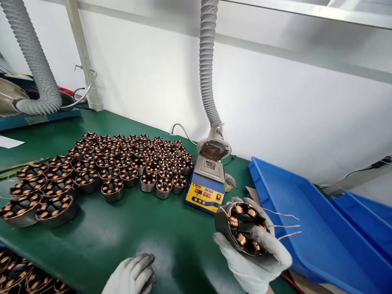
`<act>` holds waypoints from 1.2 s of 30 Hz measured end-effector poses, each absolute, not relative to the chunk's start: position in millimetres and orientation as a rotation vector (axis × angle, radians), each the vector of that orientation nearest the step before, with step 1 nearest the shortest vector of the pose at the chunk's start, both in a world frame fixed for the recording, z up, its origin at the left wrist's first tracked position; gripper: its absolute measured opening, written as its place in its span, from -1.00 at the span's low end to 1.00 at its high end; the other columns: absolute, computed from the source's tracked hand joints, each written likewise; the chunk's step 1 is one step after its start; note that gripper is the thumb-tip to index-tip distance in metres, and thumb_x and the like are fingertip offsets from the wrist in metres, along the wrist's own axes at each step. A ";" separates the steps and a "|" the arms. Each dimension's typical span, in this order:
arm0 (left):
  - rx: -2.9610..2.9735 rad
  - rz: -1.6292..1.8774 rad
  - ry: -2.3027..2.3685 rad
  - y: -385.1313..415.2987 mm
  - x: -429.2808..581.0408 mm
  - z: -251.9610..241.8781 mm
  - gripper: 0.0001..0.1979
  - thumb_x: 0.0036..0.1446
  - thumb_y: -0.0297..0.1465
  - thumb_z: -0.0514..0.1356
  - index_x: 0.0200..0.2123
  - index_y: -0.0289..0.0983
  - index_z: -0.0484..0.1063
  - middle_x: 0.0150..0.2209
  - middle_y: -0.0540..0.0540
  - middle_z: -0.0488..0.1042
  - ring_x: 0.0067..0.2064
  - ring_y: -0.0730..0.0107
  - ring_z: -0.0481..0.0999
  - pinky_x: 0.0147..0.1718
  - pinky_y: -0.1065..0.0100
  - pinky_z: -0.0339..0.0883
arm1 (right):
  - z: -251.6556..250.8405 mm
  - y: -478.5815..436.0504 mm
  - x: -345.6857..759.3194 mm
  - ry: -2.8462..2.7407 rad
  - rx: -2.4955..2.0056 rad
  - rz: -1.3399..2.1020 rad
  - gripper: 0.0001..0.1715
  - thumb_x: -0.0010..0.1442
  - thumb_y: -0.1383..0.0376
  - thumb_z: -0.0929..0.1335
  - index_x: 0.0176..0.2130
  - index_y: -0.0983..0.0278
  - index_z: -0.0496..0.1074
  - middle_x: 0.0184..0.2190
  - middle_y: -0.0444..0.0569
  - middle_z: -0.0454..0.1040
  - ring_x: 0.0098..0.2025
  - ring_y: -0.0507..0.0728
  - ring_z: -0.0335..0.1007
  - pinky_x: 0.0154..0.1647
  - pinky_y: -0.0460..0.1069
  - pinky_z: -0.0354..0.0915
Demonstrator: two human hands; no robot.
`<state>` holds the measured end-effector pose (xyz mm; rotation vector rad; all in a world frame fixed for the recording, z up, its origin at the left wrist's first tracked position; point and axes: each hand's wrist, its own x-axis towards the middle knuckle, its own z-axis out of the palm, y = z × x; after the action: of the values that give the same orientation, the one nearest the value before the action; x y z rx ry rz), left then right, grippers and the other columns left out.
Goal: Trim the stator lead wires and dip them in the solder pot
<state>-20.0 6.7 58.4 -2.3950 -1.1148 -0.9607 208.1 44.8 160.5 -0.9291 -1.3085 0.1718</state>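
My right hand [260, 261], in a whitish glove, grips a motor stator [234, 222], a dark ring with copper coils inside. The thumb reaches into the ring's opening, while the fingers wrap around its outside. Several thin copper wire leads stick out from the stator, mostly to the right. Low in the view my left hand [131, 273], gloved and smudged dark at the fingertips, rests over the green tabletop with fingers loosely bent. Nothing shows in it. Just beyond the held stator stands a blue and yellow solder pot [206, 190] with a lit red display.
Many similar stators [112, 190] stand in rows on the green table [128, 228]. More stators [21, 271] lie at the lower left. A grey fume hose [208, 61] hangs above the pot. Blue trays [306, 228] occupy the right. Tweezers-like yellow tools [24, 164] lie left.
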 end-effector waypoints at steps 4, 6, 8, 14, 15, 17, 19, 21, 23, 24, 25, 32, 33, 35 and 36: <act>-2.395 -0.974 -1.182 2.5 -18.4 58.6 -0.74 0.24 -0.41 -0.06 -0.37 -0.21 0.41 -0.34 0.01 0.61 -0.37 0.46 0.57 -0.41 0.45 0.39 | 166.7 34.0 199.5 -1.252 -0.859 0.182 -0.50 -0.15 0.25 0.53 -0.23 0.10 0.29 -0.10 -0.03 0.40 -0.08 0.27 0.41 -0.21 0.22 0.41; -2.403 -0.988 -1.215 1.2 -16.9 59.8 -0.73 0.24 -0.40 -0.06 -0.39 -0.21 0.40 -0.34 0.00 0.61 -0.37 0.44 0.58 -0.40 0.44 0.39 | 167.4 29.5 197.4 -1.195 -0.906 0.292 -0.48 -0.15 0.20 0.54 -0.22 0.11 0.29 -0.18 -0.05 0.43 -0.15 0.22 0.45 -0.30 0.09 0.43; -2.409 -0.998 -1.244 0.4 -15.3 60.6 -0.74 0.24 -0.41 -0.06 -0.38 -0.22 0.41 -0.34 -0.01 0.61 -0.36 0.43 0.58 -0.40 0.43 0.39 | 166.7 26.8 197.2 -1.134 -0.918 0.409 -0.50 -0.15 0.18 0.53 -0.23 0.10 0.30 -0.29 -0.12 0.45 -0.27 0.14 0.48 -0.38 -0.01 0.42; -2.413 -0.984 -1.296 -0.7 -13.2 60.4 -0.72 0.25 -0.43 -0.08 -0.36 -0.24 0.41 -0.32 -0.03 0.60 -0.33 0.43 0.58 -0.35 0.41 0.41 | 153.4 29.1 207.6 -0.968 -1.014 0.737 -0.47 -0.20 0.15 0.53 -0.22 0.12 0.33 -0.36 -0.10 0.46 -0.39 0.14 0.46 -0.46 -0.02 0.39; -2.415 -0.982 -1.301 -1.0 -13.1 60.2 -0.72 0.25 -0.43 -0.08 -0.37 -0.23 0.41 -0.32 -0.03 0.60 -0.33 0.43 0.58 -0.35 0.40 0.41 | 150.1 29.9 209.9 -0.945 -1.027 0.774 -0.45 -0.21 0.13 0.53 -0.21 0.13 0.32 -0.34 -0.08 0.46 -0.37 0.17 0.46 -0.44 0.01 0.39; -2.426 -0.980 -1.308 -1.3 -12.7 60.3 -0.71 0.25 -0.43 -0.08 -0.38 -0.23 0.41 -0.32 -0.03 0.60 -0.33 0.41 0.58 -0.35 0.39 0.41 | 144.3 30.7 212.4 -0.923 -1.035 0.832 -0.43 -0.23 0.11 0.52 -0.21 0.14 0.33 -0.30 -0.05 0.46 -0.33 0.21 0.46 -0.39 0.06 0.39; -2.437 -0.983 -1.319 -1.4 -12.1 60.8 -0.71 0.25 -0.43 -0.08 -0.39 -0.23 0.41 -0.33 -0.03 0.60 -0.33 0.41 0.58 -0.36 0.38 0.40 | 139.3 29.4 210.9 -0.949 -1.062 0.869 -0.45 -0.25 0.15 0.52 -0.24 0.16 0.33 -0.31 -0.05 0.46 -0.33 0.21 0.45 -0.40 0.04 0.38; -2.442 -0.997 -1.323 -1.0 -11.5 61.5 -0.71 0.25 -0.44 -0.08 -0.40 -0.23 0.40 -0.34 -0.03 0.60 -0.33 0.41 0.58 -0.36 0.38 0.40 | 132.8 26.4 205.5 -1.017 -1.125 0.878 -0.52 -0.28 0.25 0.51 -0.31 0.17 0.33 -0.40 -0.11 0.45 -0.41 0.14 0.42 -0.47 -0.02 0.34; -2.449 -1.017 -1.320 -0.4 -11.1 62.0 -0.72 0.25 -0.44 -0.06 -0.41 -0.23 0.40 -0.34 -0.02 0.60 -0.33 0.42 0.58 -0.35 0.38 0.40 | 121.8 23.3 198.3 -1.127 -1.225 0.850 -0.60 -0.30 0.34 0.49 -0.40 0.19 0.31 -0.46 -0.15 0.43 -0.47 0.09 0.37 -0.51 -0.06 0.31; -2.454 -1.025 -1.318 -0.1 -11.0 62.0 -0.73 0.25 -0.44 -0.05 -0.41 -0.23 0.40 -0.34 -0.02 0.60 -0.33 0.42 0.58 -0.34 0.39 0.40 | 114.4 22.2 195.0 -1.198 -1.280 0.824 -0.63 -0.31 0.37 0.48 -0.45 0.20 0.29 -0.44 -0.14 0.45 -0.46 0.09 0.38 -0.48 -0.06 0.31; -2.459 -1.029 -1.321 0.1 -10.9 62.0 -0.73 0.25 -0.44 -0.05 -0.41 -0.23 0.40 -0.34 -0.02 0.60 -0.33 0.42 0.58 -0.34 0.39 0.39 | 105.9 21.5 192.2 -1.276 -1.336 0.794 -0.64 -0.32 0.39 0.47 -0.50 0.21 0.26 -0.39 -0.10 0.46 -0.41 0.10 0.39 -0.43 -0.05 0.33; -2.487 -0.909 -1.295 1.2 -11.5 60.8 -0.72 0.24 -0.47 -0.06 -0.42 -0.24 0.41 -0.35 -0.06 0.60 -0.35 0.40 0.57 -0.36 0.37 0.39 | 53.0 20.2 191.0 -1.651 -1.416 0.505 -0.66 -0.25 0.38 0.47 -0.52 0.20 0.22 -0.12 0.14 0.46 -0.11 0.22 0.44 -0.18 0.03 0.38; -2.484 -0.890 -1.282 1.6 -12.1 60.9 -0.71 0.24 -0.47 -0.06 -0.42 -0.24 0.41 -0.35 -0.07 0.60 -0.36 0.40 0.57 -0.36 0.37 0.39 | 49.6 18.7 193.4 -1.697 -1.408 0.460 -0.69 -0.22 0.37 0.47 -0.49 0.21 0.26 -0.08 0.17 0.44 -0.08 0.24 0.43 -0.17 0.03 0.39; -2.481 -0.861 -1.267 2.4 -13.0 61.7 -0.72 0.23 -0.47 -0.05 -0.42 -0.24 0.40 -0.36 -0.08 0.60 -0.37 0.39 0.57 -0.37 0.36 0.39 | 46.1 13.5 201.3 -1.813 -1.367 0.348 -0.69 -0.12 0.32 0.45 -0.31 0.23 0.36 0.00 0.23 0.38 -0.04 0.27 0.41 -0.17 0.07 0.40; -2.481 -0.853 -1.271 2.7 -12.8 62.5 -0.73 0.23 -0.47 -0.05 -0.41 -0.24 0.40 -0.36 -0.08 0.60 -0.37 0.39 0.57 -0.38 0.36 0.39 | 45.5 9.8 207.1 -1.874 -1.332 0.290 -0.61 -0.06 0.28 0.43 -0.18 0.24 0.37 0.04 0.25 0.35 -0.02 0.29 0.39 -0.16 0.09 0.40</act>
<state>-12.8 2.7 62.5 -2.4809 -1.2712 -0.8535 207.1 9.8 45.5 -1.3316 -1.8737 0.2901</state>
